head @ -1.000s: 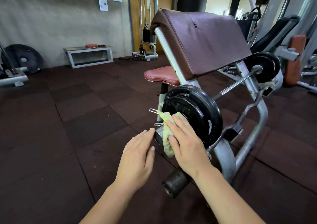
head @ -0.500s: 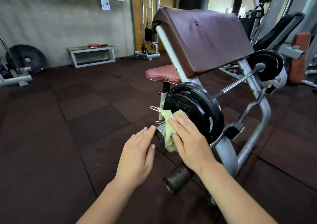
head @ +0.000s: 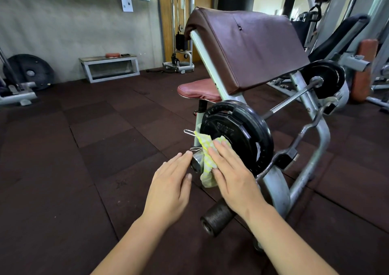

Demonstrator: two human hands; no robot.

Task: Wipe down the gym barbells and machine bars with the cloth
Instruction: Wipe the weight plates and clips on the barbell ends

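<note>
The yellow checked cloth is hiding part of the shiny metal bar end, and the right hand is covering some cloth.

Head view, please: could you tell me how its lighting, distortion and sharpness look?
In the head view, daylight at the upper right is blown out; the wide lens tilts the grey metal machine upright near the right edge; the yellow-and-white checked cloth, the right hand pressing it and the left hand are sharp; the black rubber weight plate shows soft highlights.
</note>
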